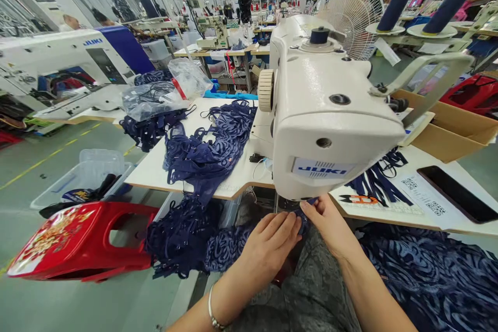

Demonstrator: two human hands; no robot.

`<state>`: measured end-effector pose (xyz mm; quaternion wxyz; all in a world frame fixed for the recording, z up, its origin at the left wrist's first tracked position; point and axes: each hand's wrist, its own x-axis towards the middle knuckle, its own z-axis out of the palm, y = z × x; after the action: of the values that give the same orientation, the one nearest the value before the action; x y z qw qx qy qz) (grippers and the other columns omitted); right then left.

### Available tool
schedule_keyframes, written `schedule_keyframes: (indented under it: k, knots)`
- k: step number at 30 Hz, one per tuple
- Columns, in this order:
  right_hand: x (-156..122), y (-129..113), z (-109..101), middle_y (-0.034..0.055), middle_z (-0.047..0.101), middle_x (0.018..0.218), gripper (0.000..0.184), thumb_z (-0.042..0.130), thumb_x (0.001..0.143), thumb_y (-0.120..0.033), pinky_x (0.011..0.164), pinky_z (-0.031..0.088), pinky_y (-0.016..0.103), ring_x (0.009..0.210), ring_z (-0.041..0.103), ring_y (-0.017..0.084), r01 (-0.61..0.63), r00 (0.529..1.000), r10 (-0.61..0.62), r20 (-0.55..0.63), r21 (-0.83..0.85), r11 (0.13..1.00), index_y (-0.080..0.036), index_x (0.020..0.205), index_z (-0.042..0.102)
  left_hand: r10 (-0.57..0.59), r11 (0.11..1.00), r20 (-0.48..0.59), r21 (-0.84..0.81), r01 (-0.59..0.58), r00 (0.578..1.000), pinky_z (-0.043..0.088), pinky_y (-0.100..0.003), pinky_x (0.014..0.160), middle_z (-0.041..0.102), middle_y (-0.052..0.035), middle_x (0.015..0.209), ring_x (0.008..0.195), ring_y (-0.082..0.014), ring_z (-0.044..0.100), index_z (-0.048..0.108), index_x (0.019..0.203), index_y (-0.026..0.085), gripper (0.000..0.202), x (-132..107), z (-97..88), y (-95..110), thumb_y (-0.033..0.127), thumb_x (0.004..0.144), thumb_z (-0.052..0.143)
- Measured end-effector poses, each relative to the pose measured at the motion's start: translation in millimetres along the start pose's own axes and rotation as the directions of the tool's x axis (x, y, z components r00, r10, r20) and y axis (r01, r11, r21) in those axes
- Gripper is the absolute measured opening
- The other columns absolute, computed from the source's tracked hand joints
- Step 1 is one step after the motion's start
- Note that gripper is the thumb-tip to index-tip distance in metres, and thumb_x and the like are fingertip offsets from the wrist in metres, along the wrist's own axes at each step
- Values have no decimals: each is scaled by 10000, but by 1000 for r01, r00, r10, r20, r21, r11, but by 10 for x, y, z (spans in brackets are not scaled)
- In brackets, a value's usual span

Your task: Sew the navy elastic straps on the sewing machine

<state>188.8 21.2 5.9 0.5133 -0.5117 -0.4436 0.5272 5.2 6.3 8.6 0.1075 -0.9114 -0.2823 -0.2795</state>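
Note:
A white JUKI sewing machine (330,129) stands right in front of me. Just below its head, a small navy fabric piece (305,222) is held between my two hands. My left hand (274,238) is closed over its left side, fingers bunched together. Thumb and fingers of my right hand (324,218) pinch its upper right edge close to the needle area. The machine's head hides the needle and part of the cloth. Left of the machine lies a pile of navy patterned garments with thin straps (213,145), partly hanging over the table edge.
On the right of the table are orange-handled snips (358,199), navy strips (379,179), a phone (459,193) and a cardboard box (451,129). More patterned fabric (436,275) hangs at lower right. A red stool (85,241) and a clear bin (83,174) stand at left.

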Motion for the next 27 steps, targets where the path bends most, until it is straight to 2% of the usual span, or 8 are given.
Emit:
schedule_keyframes:
  k: [7, 12, 22, 27]
  knots:
    - [8, -23, -6, 32, 640, 986, 311, 658, 851, -463, 845, 467, 321, 994, 568, 210, -4, 999, 4, 43, 8, 1000, -280, 1083, 559, -35, 999, 15, -2, 35, 999, 508, -348, 998, 649, -113, 1226, 1163, -202, 596, 521, 1318, 117, 366, -38, 47, 20, 190, 959, 518]
    - [9, -71, 7, 44, 651, 1084, 330, 669, 843, -458, 885, 464, 338, 1029, 575, 215, 0, 998, -2, 58, 31, 1000, -290, 1105, 559, -25, 1000, 10, 16, 24, 1000, 515, -341, 996, 650, -104, 1233, 1169, -199, 597, 533, 1307, 118, 346, -37, 45, 12, 189, 971, 497]
    - [53, -136, -41, 47, 659, 1087, 442, 684, 841, -438, 893, 457, 362, 1024, 586, 222, -22, 993, 20, 113, 17, 1000, -289, 1227, 527, -16, 999, -68, 28, 18, 998, 551, -325, 943, 683, -90, 1174, 1091, -203, 639, 592, 1227, 80, 296, 37, 6, 14, 192, 964, 519]
    - [83, -118, -77, 45, 643, 1125, 444, 671, 857, -403, 962, 421, 369, 1098, 557, 218, -2, 988, 2, 152, 2, 1000, -287, 1254, 511, -16, 1000, -40, 16, 17, 999, 518, -326, 995, 660, -91, 1216, 1142, -200, 605, 569, 1263, 83, 325, 14, 17, 8, 190, 959, 526]
